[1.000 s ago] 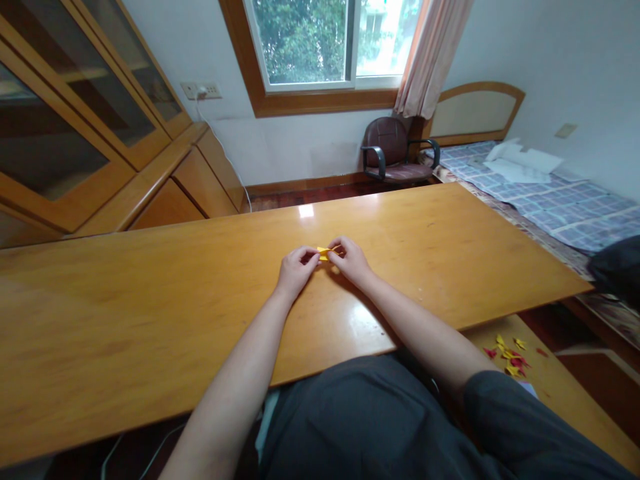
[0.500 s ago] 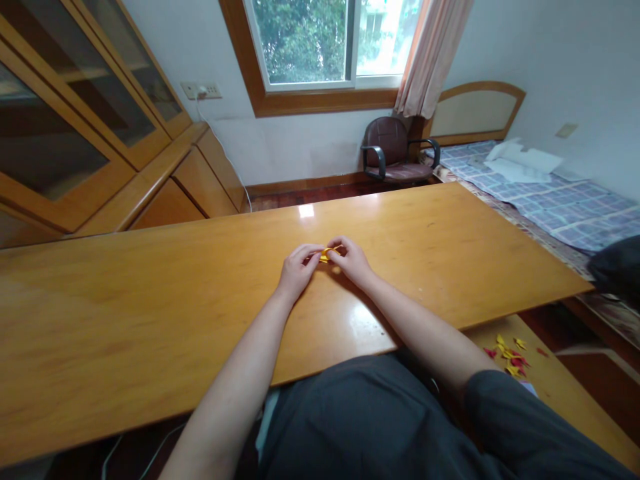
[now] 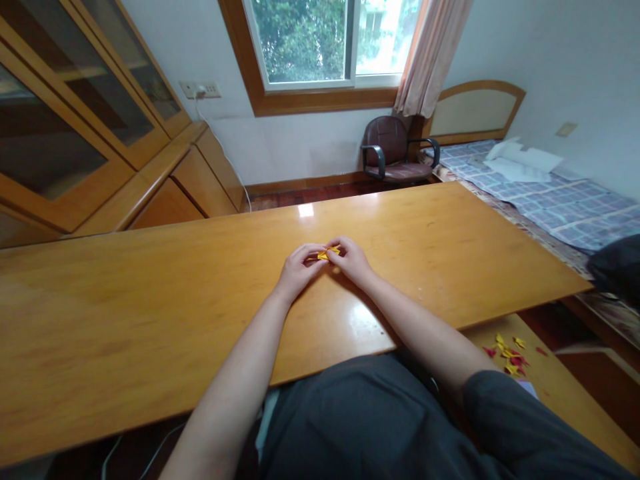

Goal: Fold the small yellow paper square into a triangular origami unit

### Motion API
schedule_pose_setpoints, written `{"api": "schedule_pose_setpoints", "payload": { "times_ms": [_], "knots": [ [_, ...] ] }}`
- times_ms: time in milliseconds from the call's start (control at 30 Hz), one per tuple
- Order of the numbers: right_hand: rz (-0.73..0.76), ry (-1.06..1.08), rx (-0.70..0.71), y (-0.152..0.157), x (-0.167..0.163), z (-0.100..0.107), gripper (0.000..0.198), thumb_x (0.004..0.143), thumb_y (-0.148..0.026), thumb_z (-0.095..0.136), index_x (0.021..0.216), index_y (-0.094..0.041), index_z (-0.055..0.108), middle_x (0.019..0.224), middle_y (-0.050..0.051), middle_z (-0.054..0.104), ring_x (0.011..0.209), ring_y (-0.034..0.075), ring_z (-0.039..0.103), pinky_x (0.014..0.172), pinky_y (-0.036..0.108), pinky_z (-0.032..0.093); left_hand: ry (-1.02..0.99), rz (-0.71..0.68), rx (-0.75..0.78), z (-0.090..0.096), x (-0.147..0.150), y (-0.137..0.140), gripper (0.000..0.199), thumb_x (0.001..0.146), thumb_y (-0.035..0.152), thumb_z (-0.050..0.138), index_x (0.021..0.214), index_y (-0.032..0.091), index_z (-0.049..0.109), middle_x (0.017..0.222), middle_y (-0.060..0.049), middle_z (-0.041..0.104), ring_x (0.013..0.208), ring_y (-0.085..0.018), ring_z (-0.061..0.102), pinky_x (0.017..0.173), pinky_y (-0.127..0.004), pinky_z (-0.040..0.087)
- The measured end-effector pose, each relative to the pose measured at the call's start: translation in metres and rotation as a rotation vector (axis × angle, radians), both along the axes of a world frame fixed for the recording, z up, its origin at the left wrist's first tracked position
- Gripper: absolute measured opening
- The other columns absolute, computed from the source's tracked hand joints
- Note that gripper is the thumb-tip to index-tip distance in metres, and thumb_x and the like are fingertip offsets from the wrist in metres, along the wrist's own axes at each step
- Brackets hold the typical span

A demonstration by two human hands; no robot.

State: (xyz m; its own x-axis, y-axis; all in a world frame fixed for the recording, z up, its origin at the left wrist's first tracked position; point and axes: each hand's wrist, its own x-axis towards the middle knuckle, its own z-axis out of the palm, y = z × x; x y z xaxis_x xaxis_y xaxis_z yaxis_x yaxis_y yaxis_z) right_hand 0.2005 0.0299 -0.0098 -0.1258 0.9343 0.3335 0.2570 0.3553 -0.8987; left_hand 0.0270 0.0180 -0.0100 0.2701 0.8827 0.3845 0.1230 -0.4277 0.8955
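A small piece of folded yellow paper (image 3: 327, 254) is held between my two hands, just over the wooden table (image 3: 165, 300). My left hand (image 3: 300, 265) pinches its left side with thumb and fingers. From the right, my right hand (image 3: 349, 258) grips the same paper, thumb on the near face. The fingers cover parts of the paper, so its full shape is hidden.
Several small red and yellow folded paper pieces (image 3: 511, 357) lie on a lower wooden surface (image 3: 565, 387) at right. A brown armchair (image 3: 393, 150) stands beyond the table, beside a bed (image 3: 560, 193). Glass-doored cabinets (image 3: 100, 127) stand at left.
The fingers have shifted slightly around the yellow paper, and more of it shows between them. My left thumb has moved a little to the right.
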Motion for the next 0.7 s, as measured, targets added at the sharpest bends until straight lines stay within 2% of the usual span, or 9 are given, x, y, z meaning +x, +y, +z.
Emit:
{"api": "schedule_pose_setpoints", "payload": {
  "times_ms": [300, 533, 700],
  "knots": [
    [0.095, 0.127, -0.043, -0.0013, -0.0004, 0.0002, 0.013, 0.078, -0.03, 0.062, 0.085, -0.019, 0.059, 0.086, 0.0, 0.064, 0.062, 0.01, 0.062, 0.059, 0.024, 0.049, -0.047, 0.052, -0.064, -0.003, -0.0023, 0.0054, 0.021, 0.079, 0.031, 0.071, 0.096, 0.018, 0.071, 0.104, -0.008, 0.07, 0.097, -0.019, 0.067, 0.092, -0.035, 0.053],
    [0.123, 0.174, -0.066, -0.0019, -0.0005, 0.0016, 0.015, 0.078, -0.031, 0.064, 0.087, -0.02, 0.06, 0.079, -0.001, 0.063, 0.063, 0.012, 0.063, 0.06, 0.025, 0.05, -0.1, 0.069, -0.125, -0.0011, -0.003, 0.0057, 0.022, 0.076, 0.033, 0.073, 0.093, 0.018, 0.072, 0.103, -0.007, 0.071, 0.097, -0.02, 0.065, 0.092, -0.035, 0.051],
    [0.167, 0.172, -0.046, -0.002, 0.002, 0.0007, 0.02, 0.08, -0.036, 0.067, 0.091, -0.019, 0.061, 0.089, 0.001, 0.062, 0.069, 0.012, 0.064, 0.065, 0.026, 0.051, -0.14, 0.094, -0.181, -0.0009, -0.0031, 0.0059, 0.025, 0.074, 0.036, 0.074, 0.091, 0.017, 0.071, 0.098, -0.007, 0.071, 0.091, -0.019, 0.066, 0.089, -0.035, 0.051]
  ]
}}
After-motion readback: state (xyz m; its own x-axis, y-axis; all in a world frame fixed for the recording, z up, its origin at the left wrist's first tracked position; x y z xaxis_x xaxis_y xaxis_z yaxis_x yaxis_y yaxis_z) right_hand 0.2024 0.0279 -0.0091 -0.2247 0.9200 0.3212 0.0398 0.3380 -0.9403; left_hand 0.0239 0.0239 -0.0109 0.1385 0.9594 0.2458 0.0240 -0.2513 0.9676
